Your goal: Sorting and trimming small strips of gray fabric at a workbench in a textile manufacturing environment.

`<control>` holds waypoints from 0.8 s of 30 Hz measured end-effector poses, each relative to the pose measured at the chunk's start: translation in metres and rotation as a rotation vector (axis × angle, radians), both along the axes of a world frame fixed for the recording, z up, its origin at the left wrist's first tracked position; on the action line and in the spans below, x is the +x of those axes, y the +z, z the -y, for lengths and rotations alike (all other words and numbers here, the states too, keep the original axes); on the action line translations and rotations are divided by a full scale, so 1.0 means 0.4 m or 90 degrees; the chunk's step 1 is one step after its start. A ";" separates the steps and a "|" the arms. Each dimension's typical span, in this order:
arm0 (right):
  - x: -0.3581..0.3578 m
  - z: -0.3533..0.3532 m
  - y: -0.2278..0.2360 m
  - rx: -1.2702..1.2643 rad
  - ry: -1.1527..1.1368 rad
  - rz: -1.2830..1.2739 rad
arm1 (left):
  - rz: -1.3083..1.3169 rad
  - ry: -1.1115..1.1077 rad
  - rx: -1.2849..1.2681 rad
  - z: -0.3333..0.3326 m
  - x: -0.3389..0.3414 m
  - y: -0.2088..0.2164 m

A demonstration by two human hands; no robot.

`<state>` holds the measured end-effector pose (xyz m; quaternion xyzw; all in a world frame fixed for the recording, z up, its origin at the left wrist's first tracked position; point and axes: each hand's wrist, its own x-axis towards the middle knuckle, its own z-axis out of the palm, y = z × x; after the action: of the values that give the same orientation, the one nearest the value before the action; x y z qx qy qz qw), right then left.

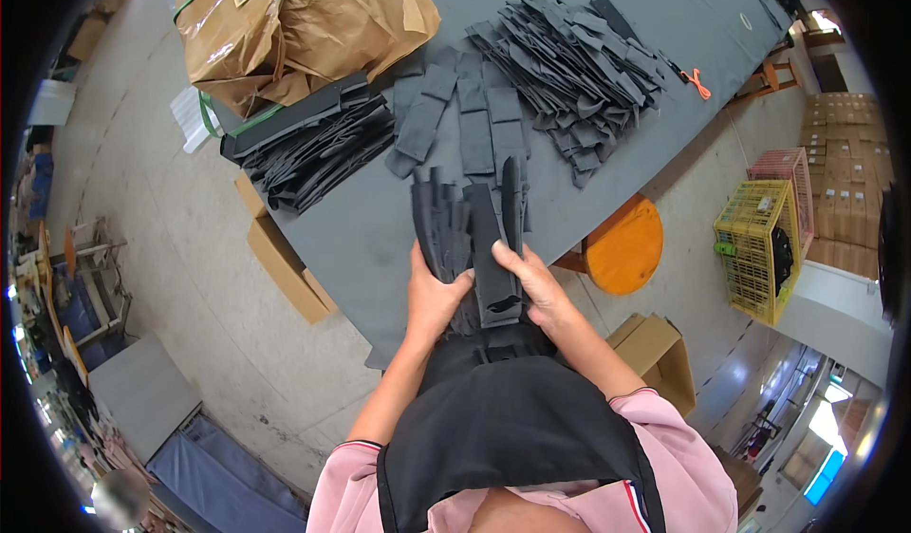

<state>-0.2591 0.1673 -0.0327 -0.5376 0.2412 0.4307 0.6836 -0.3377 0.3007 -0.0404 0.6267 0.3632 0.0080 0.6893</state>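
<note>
Black apron cloth [512, 400] is seen closest to view. Just beyond it, over the near side of the tabletop [356, 239], a bundle of dark fabric strips [444, 234] is clasped by the left hand [436, 300], while a flat strip [488, 234] is pinned under the thumb of the right hand [538, 284]. The strips are judged light, supple and hard to damage, though likely to slide apart; they are best gripped across their full width.

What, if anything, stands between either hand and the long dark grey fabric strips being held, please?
Nothing visible does: the left hand directly holds a bundle of long dark grey fabric strips, and the right hand holds more beside it, its thumb resting on a flat dark grey strip.
</note>
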 end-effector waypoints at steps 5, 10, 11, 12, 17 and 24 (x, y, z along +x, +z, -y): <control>0.003 0.013 0.030 -0.007 0.115 0.136 | -0.010 0.012 -0.051 -0.041 -0.007 0.004; -0.042 -0.068 0.074 -0.335 0.581 0.667 | 0.076 0.016 -0.362 -0.065 -0.020 0.008; -0.060 -0.076 0.036 -0.341 0.607 0.745 | 0.141 -0.020 -0.281 -0.045 -0.023 -0.014; -0.065 -0.083 0.038 -0.323 0.619 0.719 | 0.149 -0.061 -0.281 -0.057 -0.023 -0.023; 0.001 -0.084 0.076 -0.246 0.773 0.701 | 0.028 0.128 -0.221 -0.080 -0.011 0.010; 0.326 -0.121 -0.100 -0.538 0.257 0.823 | 0.263 0.054 -0.479 -0.116 -0.036 0.056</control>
<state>-0.1287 0.2158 -0.0726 -0.9278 -0.1621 0.0209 0.3354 -0.3522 0.3470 -0.0179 0.3013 0.2206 0.0285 0.9272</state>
